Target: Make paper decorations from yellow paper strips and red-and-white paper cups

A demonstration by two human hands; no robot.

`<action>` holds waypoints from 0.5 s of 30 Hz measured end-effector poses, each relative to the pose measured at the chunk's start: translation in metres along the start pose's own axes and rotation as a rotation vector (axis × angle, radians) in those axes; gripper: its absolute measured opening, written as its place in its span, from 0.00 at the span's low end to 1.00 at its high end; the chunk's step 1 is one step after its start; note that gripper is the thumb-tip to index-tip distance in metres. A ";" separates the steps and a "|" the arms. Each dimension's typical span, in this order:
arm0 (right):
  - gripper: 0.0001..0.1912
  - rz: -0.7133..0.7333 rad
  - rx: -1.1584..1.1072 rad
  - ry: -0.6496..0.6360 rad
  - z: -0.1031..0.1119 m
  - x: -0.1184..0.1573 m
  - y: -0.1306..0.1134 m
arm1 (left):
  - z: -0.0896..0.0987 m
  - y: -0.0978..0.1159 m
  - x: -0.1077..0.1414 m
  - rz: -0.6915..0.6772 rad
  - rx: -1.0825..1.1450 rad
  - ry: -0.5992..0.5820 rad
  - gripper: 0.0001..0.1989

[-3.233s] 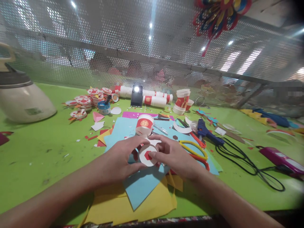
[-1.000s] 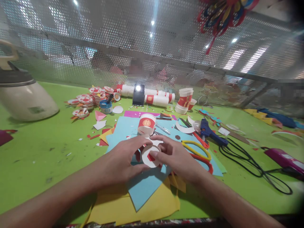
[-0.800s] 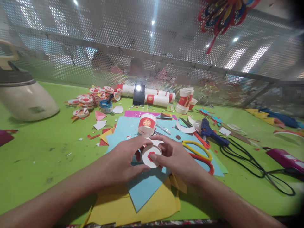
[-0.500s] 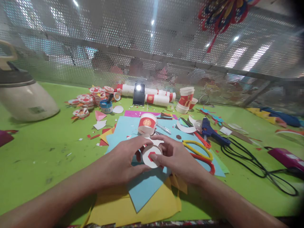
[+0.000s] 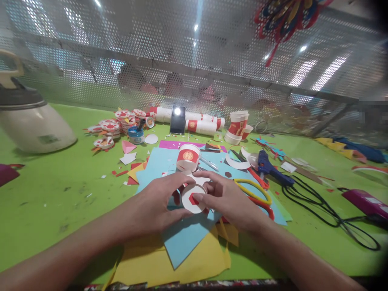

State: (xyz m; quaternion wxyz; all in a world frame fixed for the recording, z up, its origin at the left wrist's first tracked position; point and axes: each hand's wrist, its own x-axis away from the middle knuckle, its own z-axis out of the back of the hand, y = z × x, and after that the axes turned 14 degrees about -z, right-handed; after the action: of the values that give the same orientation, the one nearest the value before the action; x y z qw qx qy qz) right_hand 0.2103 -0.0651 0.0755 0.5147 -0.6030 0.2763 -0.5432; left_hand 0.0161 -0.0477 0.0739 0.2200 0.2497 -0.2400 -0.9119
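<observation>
Between my two hands is a white round paper cup bottom [image 5: 188, 207] with a rim, its flat face turned up. My left hand [image 5: 159, 200] grips its left side, fingers curled behind and thumb at the near edge. On the face lies a red paper hexagon [image 5: 191, 198]. My right hand [image 5: 228, 198] holds the right side, its thumb pressed on the hexagon. More white paper shows just behind the disc, partly hidden by fingers. A red and white paper cup [image 5: 188, 157] stands just beyond. Yellow- and orange-handled scissors [image 5: 254, 192] lie beside my right hand.
Blue paper [image 5: 184, 238] lies beneath my hands over yellow sheets [image 5: 169, 270]. To the right are a glue gun [image 5: 268, 167] and its black cable [image 5: 321, 206]. Behind stand a phone [image 5: 178, 121], stacked cups [image 5: 238, 123] and a blue jar [image 5: 136, 135]. A spray bottle [image 5: 33, 125] is at left.
My right thumb has shifted slightly right on the red hexagon, so more of it shows. Both hands keep their hold on the cup bottom.
</observation>
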 end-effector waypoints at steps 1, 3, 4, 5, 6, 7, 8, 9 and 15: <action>0.21 0.002 -0.004 0.005 -0.001 0.000 0.000 | 0.000 0.000 0.000 -0.004 0.003 0.001 0.14; 0.21 0.006 -0.007 0.016 -0.002 -0.001 0.001 | -0.001 0.000 0.000 -0.007 0.005 -0.001 0.15; 0.21 0.007 -0.006 0.022 -0.003 -0.001 0.001 | -0.001 -0.001 0.000 -0.007 0.005 0.000 0.15; 0.21 0.007 -0.004 0.029 -0.003 -0.002 0.002 | -0.001 -0.001 0.000 -0.006 0.006 0.000 0.15; 0.21 0.005 -0.001 0.032 -0.003 -0.002 0.002 | -0.001 -0.001 -0.001 -0.004 0.007 0.001 0.15; 0.21 0.002 0.003 0.031 -0.003 -0.003 0.003 | -0.001 -0.001 -0.001 -0.001 0.010 0.001 0.15; 0.21 0.002 0.007 0.030 -0.002 -0.003 0.004 | -0.001 -0.001 -0.001 0.000 0.012 0.002 0.14; 0.22 0.003 0.009 0.026 -0.002 -0.003 0.005 | -0.001 -0.001 -0.001 0.002 0.013 0.002 0.14; 0.18 0.029 0.013 0.008 0.003 -0.005 0.005 | 0.000 -0.003 0.000 0.000 0.016 0.015 0.16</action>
State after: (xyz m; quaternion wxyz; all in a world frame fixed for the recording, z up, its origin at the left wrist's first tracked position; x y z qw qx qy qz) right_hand 0.2127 -0.0617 0.0693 0.5252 -0.5936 0.2834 -0.5399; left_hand 0.0155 -0.0452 0.0720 0.2199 0.2583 -0.2454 -0.9082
